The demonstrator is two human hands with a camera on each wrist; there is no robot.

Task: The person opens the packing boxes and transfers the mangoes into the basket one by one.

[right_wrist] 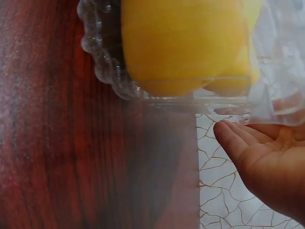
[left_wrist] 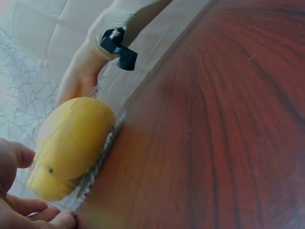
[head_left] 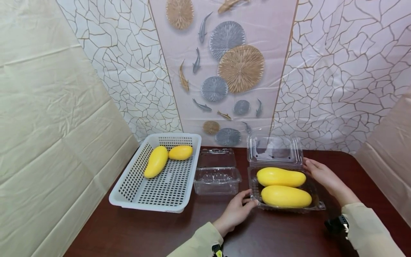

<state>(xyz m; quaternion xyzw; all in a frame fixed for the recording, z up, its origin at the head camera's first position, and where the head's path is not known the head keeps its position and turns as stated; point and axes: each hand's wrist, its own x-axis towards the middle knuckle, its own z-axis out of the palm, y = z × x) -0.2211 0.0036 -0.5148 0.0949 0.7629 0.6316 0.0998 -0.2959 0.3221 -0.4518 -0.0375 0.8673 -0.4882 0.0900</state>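
A clear plastic clamshell container (head_left: pixel 251 178) stands on the right of the table with its lid (head_left: pixel 274 151) raised at the back. In it lie two yellow oblong fruits, one at the back (head_left: pixel 280 177) and one in front (head_left: pixel 286 196). My left hand (head_left: pixel 237 210) holds the container's front left corner, the digits on either side of it. Along the right side, near the hinge, my right hand (head_left: pixel 324 176) rests its extended fingers (right_wrist: pixel 231 136) against the plastic. Through the container's wall, the left wrist view shows the yellow fruit (left_wrist: pixel 81 138).
A white perforated basket (head_left: pixel 116 195) on the left holds a larger yellow fruit (head_left: pixel 156 162) and a smaller one (head_left: pixel 180 152). Between basket and container stands another clear clamshell (head_left: pixel 216 187), its lid up. The dark red wooden table (head_left: pixel 154 232) meets a patterned cloth backdrop (head_left: pixel 213 117).
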